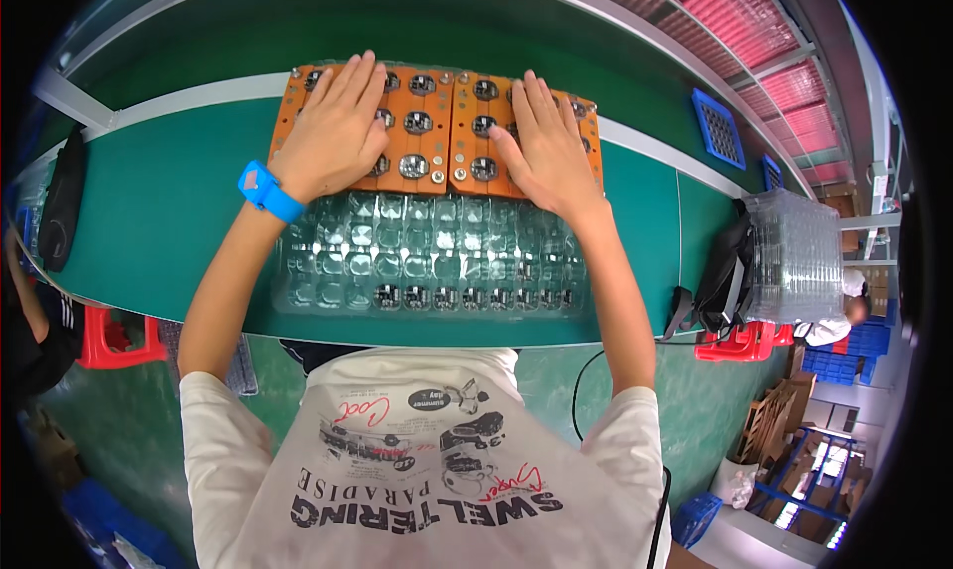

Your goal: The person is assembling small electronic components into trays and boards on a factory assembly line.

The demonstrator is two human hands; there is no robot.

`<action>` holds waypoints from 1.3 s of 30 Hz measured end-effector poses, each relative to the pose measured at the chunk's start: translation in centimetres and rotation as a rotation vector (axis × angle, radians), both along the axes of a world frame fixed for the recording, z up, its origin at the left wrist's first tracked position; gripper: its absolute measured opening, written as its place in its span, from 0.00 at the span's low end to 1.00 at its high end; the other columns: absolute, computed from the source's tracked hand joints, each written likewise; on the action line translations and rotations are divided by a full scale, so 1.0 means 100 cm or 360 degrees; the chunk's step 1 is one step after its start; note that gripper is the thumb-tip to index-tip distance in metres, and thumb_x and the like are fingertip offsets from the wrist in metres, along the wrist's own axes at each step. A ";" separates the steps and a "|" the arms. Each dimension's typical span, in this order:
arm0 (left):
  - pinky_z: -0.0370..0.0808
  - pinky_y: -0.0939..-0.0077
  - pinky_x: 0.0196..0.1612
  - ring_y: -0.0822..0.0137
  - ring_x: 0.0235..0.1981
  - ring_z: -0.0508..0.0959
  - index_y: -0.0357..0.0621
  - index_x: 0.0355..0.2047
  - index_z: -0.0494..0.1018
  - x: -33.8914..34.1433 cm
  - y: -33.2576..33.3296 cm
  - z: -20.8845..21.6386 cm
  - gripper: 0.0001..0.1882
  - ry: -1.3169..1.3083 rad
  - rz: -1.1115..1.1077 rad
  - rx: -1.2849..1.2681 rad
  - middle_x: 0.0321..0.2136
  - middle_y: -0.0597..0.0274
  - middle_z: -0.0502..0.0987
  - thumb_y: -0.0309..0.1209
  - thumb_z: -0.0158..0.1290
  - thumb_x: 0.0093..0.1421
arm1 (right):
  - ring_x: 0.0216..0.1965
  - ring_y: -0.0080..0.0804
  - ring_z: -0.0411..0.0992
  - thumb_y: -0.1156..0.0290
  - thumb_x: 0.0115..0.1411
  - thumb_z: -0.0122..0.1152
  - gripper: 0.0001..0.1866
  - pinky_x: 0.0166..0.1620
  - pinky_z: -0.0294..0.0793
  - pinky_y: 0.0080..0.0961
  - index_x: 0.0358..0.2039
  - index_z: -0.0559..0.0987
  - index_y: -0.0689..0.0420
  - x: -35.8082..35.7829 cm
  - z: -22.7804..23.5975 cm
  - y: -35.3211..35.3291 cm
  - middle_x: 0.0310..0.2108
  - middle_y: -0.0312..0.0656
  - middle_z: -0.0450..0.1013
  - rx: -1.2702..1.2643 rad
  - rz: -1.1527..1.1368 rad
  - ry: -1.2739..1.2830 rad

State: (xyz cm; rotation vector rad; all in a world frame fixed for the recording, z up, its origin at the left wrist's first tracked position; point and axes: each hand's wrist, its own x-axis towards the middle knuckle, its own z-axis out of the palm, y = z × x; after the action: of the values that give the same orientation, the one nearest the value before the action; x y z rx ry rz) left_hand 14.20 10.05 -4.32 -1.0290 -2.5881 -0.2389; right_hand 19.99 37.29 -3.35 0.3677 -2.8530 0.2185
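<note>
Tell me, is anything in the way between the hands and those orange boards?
Nothing I can see. The left hand lies over the left orange board, and the right hand over the right orange board. The clear tray lies on the boards' near side, not in between. What's under the palms is hidden.

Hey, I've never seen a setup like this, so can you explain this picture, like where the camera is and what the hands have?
There's no machine arm here, just a person's bare hands. The camera sits on their head looking down, and its very wide lens bends straight edges.

On the green table lie two orange plates side by side, fitted with small round parts. The left hand, with a blue watch on its wrist, rests spread on one; the right hand rests on the other. Neither appears to grip anything.

Nearer the body is a clear pocketed tray, with dark parts in its nearest row.
</note>
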 end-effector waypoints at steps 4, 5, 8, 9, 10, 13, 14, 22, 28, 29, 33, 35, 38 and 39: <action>0.52 0.51 0.68 0.47 0.66 0.57 0.25 0.61 0.57 0.005 0.022 0.014 0.32 0.0119 -0.0061 0.0029 0.63 0.37 0.59 0.36 0.41 0.60 | 0.69 0.51 0.50 0.52 0.68 0.41 0.35 0.69 0.45 0.48 0.64 0.58 0.68 -0.002 0.004 -0.018 0.67 0.59 0.51 0.0019 0.0111 0.0167; 0.52 0.51 0.68 0.47 0.66 0.58 0.25 0.61 0.57 0.004 0.029 0.017 0.32 0.0119 -0.0125 0.0063 0.63 0.37 0.58 0.35 0.42 0.60 | 0.69 0.51 0.51 0.51 0.67 0.42 0.35 0.69 0.46 0.48 0.64 0.58 0.68 -0.005 0.000 -0.020 0.67 0.59 0.52 0.0044 0.0135 0.0172; 0.49 0.53 0.69 0.48 0.67 0.56 0.27 0.63 0.54 0.011 0.043 0.002 0.32 -0.0090 -0.0082 -0.0065 0.66 0.40 0.54 0.32 0.41 0.60 | 0.68 0.52 0.52 0.51 0.67 0.42 0.36 0.68 0.47 0.49 0.63 0.59 0.70 -0.005 -0.010 -0.023 0.66 0.60 0.53 0.0025 0.0140 0.0165; 0.50 0.53 0.69 0.48 0.67 0.56 0.26 0.63 0.54 0.012 0.041 0.001 0.33 -0.0105 -0.0111 -0.0014 0.66 0.40 0.54 0.32 0.42 0.59 | 0.68 0.52 0.52 0.52 0.67 0.42 0.36 0.68 0.47 0.49 0.63 0.58 0.70 -0.004 -0.009 -0.023 0.66 0.60 0.53 0.0012 0.0158 0.0211; 0.50 0.53 0.69 0.48 0.67 0.56 0.26 0.63 0.54 0.008 0.040 0.001 0.33 -0.0104 -0.0116 -0.0012 0.66 0.40 0.54 0.32 0.42 0.59 | 0.68 0.52 0.52 0.52 0.67 0.43 0.36 0.68 0.47 0.49 0.63 0.58 0.70 -0.004 -0.008 -0.023 0.66 0.60 0.53 -0.0001 0.0176 0.0254; 0.52 0.52 0.67 0.48 0.66 0.59 0.24 0.61 0.57 0.011 0.042 0.010 0.35 0.0109 -0.0167 0.0071 0.63 0.38 0.59 0.37 0.44 0.58 | 0.68 0.51 0.52 0.52 0.66 0.44 0.36 0.69 0.46 0.49 0.63 0.58 0.70 -0.001 -0.002 -0.026 0.66 0.60 0.53 0.0012 0.0184 0.0216; 0.52 0.52 0.67 0.48 0.66 0.59 0.24 0.61 0.57 0.010 0.044 0.006 0.35 0.0112 -0.0164 0.0071 0.63 0.38 0.59 0.37 0.44 0.58 | 0.68 0.51 0.52 0.52 0.66 0.45 0.37 0.69 0.46 0.49 0.63 0.58 0.70 -0.005 -0.003 -0.028 0.66 0.60 0.53 0.0028 0.0196 0.0194; 0.54 0.50 0.66 0.47 0.65 0.59 0.30 0.61 0.60 0.007 0.028 0.021 0.32 0.0163 -0.0051 0.0235 0.64 0.39 0.59 0.37 0.47 0.60 | 0.69 0.51 0.50 0.53 0.64 0.49 0.37 0.69 0.45 0.48 0.63 0.58 0.70 0.006 0.018 0.002 0.66 0.60 0.53 -0.0004 0.0150 0.0191; 0.78 0.64 0.39 0.53 0.38 0.81 0.35 0.52 0.71 -0.026 -0.092 0.009 0.21 -0.0354 0.0563 0.0840 0.45 0.46 0.78 0.37 0.48 0.63 | 0.49 0.40 0.74 0.58 0.68 0.46 0.28 0.52 0.71 0.36 0.62 0.65 0.65 0.014 -0.003 0.088 0.56 0.56 0.68 -0.0834 -0.0410 0.0181; 0.78 0.64 0.39 0.53 0.38 0.81 0.35 0.52 0.71 -0.023 -0.098 0.012 0.21 -0.0353 0.0573 0.0835 0.45 0.46 0.78 0.37 0.48 0.63 | 0.42 0.33 0.74 0.57 0.68 0.46 0.27 0.47 0.73 0.31 0.61 0.66 0.63 0.019 0.001 0.093 0.51 0.51 0.71 -0.1088 -0.0622 -0.0049; 0.68 0.84 0.28 0.78 0.27 0.73 0.42 0.38 0.73 -0.007 -0.096 0.016 0.14 -0.1724 0.0689 0.1396 0.27 0.69 0.72 0.40 0.46 0.66 | 0.31 0.21 0.71 0.56 0.68 0.47 0.24 0.32 0.71 0.18 0.57 0.70 0.60 0.025 -0.004 0.109 0.39 0.37 0.73 -0.1567 -0.0820 -0.0561; 0.63 0.86 0.23 0.82 0.21 0.63 0.48 0.27 0.68 -0.006 -0.088 0.017 0.14 -0.1818 0.0640 0.1538 0.22 0.76 0.63 0.41 0.47 0.66 | 0.31 0.22 0.71 0.56 0.68 0.47 0.23 0.31 0.71 0.17 0.56 0.71 0.60 0.021 -0.011 0.107 0.40 0.37 0.73 -0.1625 -0.0836 -0.0663; 0.66 0.86 0.25 0.82 0.24 0.67 0.43 0.34 0.71 -0.014 -0.093 0.018 0.13 -0.1886 0.0582 0.1536 0.25 0.74 0.67 0.39 0.46 0.67 | 0.33 0.23 0.73 0.59 0.68 0.46 0.21 0.35 0.74 0.20 0.53 0.72 0.61 0.013 -0.012 0.104 0.40 0.38 0.74 -0.1737 -0.0839 -0.0594; 0.66 0.86 0.25 0.82 0.24 0.67 0.43 0.34 0.71 -0.014 -0.089 0.024 0.13 -0.1885 0.0579 0.1534 0.25 0.74 0.67 0.39 0.46 0.67 | 0.36 0.25 0.74 0.60 0.69 0.45 0.20 0.38 0.75 0.22 0.51 0.72 0.63 0.012 -0.009 0.103 0.41 0.39 0.74 -0.1989 -0.0750 -0.0577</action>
State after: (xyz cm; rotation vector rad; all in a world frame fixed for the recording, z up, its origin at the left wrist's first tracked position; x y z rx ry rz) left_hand 12.80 1.15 -1.92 0.0454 -2.7345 -2.2332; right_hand 21.14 47.62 -4.22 -0.6250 -2.3549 1.9074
